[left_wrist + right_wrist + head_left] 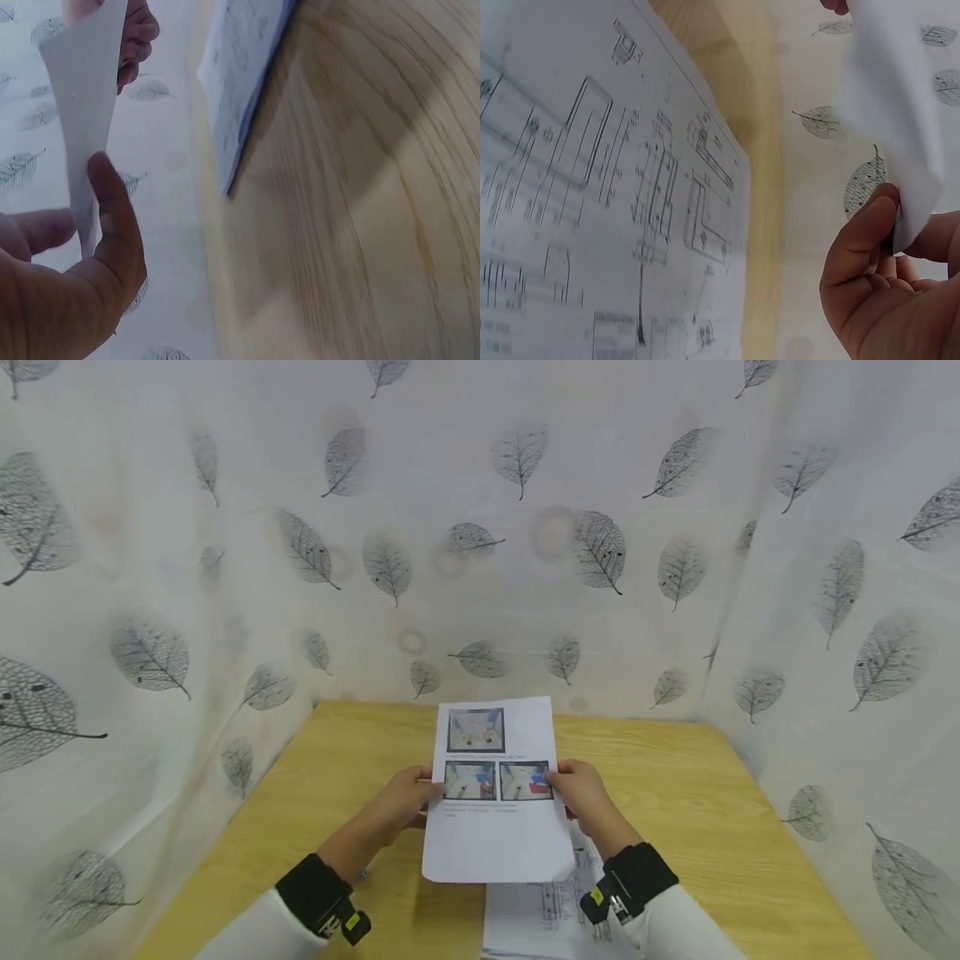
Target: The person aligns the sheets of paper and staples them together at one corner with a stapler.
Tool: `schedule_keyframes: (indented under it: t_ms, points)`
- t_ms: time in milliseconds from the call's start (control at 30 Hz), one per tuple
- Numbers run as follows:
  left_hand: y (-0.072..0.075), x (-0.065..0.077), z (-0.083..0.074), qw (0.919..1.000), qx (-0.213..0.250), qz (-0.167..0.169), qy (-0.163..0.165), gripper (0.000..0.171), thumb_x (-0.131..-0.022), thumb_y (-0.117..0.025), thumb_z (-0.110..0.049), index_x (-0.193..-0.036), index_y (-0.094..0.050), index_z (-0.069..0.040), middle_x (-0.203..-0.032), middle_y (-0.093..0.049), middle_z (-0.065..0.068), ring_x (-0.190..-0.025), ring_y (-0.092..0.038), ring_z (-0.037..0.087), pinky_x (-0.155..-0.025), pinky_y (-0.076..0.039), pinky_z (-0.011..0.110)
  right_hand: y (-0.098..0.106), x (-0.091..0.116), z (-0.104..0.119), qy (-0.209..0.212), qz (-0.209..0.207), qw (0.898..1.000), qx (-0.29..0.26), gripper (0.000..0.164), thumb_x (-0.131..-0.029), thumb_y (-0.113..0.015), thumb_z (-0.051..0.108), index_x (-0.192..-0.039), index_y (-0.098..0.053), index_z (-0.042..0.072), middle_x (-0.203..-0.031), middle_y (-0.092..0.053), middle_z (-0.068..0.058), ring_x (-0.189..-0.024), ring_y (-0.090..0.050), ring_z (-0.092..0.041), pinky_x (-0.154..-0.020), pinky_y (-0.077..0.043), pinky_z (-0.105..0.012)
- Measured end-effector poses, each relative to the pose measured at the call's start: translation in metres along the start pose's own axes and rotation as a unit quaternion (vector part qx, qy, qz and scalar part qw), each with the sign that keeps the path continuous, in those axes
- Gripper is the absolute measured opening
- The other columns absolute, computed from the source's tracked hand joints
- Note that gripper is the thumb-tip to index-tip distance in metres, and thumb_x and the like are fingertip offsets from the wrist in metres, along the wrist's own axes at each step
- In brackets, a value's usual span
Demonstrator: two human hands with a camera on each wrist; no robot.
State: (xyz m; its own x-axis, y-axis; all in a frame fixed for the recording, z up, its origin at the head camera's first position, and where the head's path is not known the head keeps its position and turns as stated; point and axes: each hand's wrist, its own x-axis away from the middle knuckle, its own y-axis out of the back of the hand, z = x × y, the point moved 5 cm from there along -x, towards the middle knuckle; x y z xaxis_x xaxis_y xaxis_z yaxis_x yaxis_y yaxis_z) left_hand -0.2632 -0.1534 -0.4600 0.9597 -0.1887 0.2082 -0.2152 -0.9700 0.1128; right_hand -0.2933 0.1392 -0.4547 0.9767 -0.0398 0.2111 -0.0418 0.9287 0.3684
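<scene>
Both hands hold up a white sheet of paper (495, 843) printed with three small pictures and some lines of text. My left hand (401, 802) pinches its left edge, and my right hand (588, 793) pinches the right edge, thumbs on the printed face. In the left wrist view the paper (86, 97) appears nearly edge-on between thumb and fingers of the left hand (82, 285). The right wrist view shows the paper (892, 97) bent slightly above the right hand (892, 292). Whether it is one sheet or several, I cannot tell.
Below the held paper, a stack of papers (517, 927) with line drawings lies on the wooden table (360, 735). Its top drawing (615, 195) fills much of the right wrist view. A white leaf-patterned curtain (480, 593) hangs behind and along both sides.
</scene>
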Motion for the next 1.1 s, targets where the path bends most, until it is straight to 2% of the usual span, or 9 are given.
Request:
schedule_keyframes:
  t_ms: [100, 233, 433, 567, 767, 967, 1100]
  points:
    - [-0.007, 0.000, -0.009, 0.9995, 0.018, -0.013, -0.021, 0.037, -0.105, -0.055, -0.016, -0.136, -0.054, 0.004, -0.115, -0.071, 0.018, -0.096, -0.073, 0.027, -0.077, -0.062, 0.041, 0.014, 0.009, 0.000, 0.008, -0.003, 1.000, 0.012, 0.030, -0.101, -0.061, 0.020, -0.122, -0.065, -0.002, -0.107, -0.069, -0.015, -0.091, -0.065, -0.023, -0.067, -0.056, -0.033]
    - [-0.014, 0.002, -0.015, 0.9990, 0.022, -0.031, -0.024, 0.035, -0.102, -0.058, -0.013, -0.133, -0.054, 0.004, -0.115, -0.069, 0.019, -0.095, -0.072, 0.027, -0.077, -0.062, 0.040, 0.028, 0.022, -0.002, 0.010, 0.002, 1.000, 0.025, 0.030, -0.101, -0.061, 0.021, -0.120, -0.064, -0.002, -0.106, -0.069, -0.015, -0.088, -0.065, -0.022, -0.066, -0.057, -0.034]
    - [-0.039, 0.005, -0.012, 0.9996, 0.004, -0.012, -0.027, 0.032, -0.100, -0.062, -0.010, -0.128, -0.054, 0.003, -0.113, -0.069, 0.018, -0.094, -0.072, 0.027, -0.075, -0.063, 0.041, 0.050, 0.044, -0.016, 0.007, -0.003, 0.999, 0.049, 0.030, -0.101, -0.061, 0.020, -0.120, -0.062, -0.003, -0.102, -0.068, -0.014, -0.083, -0.062, -0.022, -0.061, -0.056, -0.035]
    - [-0.056, 0.003, -0.005, 0.9995, -0.005, -0.010, -0.030, 0.030, -0.097, -0.065, -0.007, -0.124, -0.056, 0.004, -0.109, -0.070, 0.017, -0.090, -0.072, 0.026, -0.070, -0.063, 0.040, 0.060, 0.052, -0.031, -0.002, -0.012, 0.998, 0.057, 0.029, -0.100, -0.062, 0.019, -0.118, -0.062, -0.004, -0.099, -0.068, -0.013, -0.082, -0.063, -0.022, -0.060, -0.057, -0.036]
    - [-0.076, -0.007, 0.011, 0.9992, -0.019, -0.026, -0.026, 0.030, -0.092, -0.068, -0.001, -0.119, -0.057, 0.004, -0.101, -0.068, 0.016, -0.081, -0.071, 0.024, -0.061, -0.062, 0.038, 0.067, 0.054, -0.049, -0.010, -0.027, 0.997, 0.072, 0.028, -0.099, -0.062, 0.016, -0.118, -0.061, -0.005, -0.097, -0.068, -0.013, -0.079, -0.064, -0.022, -0.058, -0.057, -0.035]
    - [-0.087, -0.016, 0.027, 0.9974, -0.054, -0.047, -0.005, 0.026, -0.089, -0.071, 0.001, -0.112, -0.059, 0.001, -0.095, -0.064, 0.013, -0.069, -0.069, 0.021, -0.055, -0.060, 0.034, 0.068, 0.048, -0.058, -0.002, -0.046, 0.993, 0.112, 0.026, -0.096, -0.064, 0.013, -0.113, -0.062, -0.006, -0.094, -0.066, -0.014, -0.077, -0.063, -0.022, -0.057, -0.056, -0.035]
    - [-0.090, -0.021, 0.036, 0.9965, -0.071, -0.043, 0.006, 0.025, -0.090, -0.070, 0.001, -0.112, -0.059, 0.002, -0.093, -0.065, 0.012, -0.068, -0.069, 0.021, -0.054, -0.059, 0.033, 0.066, 0.041, -0.065, -0.001, -0.050, 0.988, 0.143, 0.021, -0.093, -0.066, 0.011, -0.106, -0.063, -0.005, -0.089, -0.064, -0.013, -0.074, -0.059, -0.022, -0.055, -0.051, -0.032]
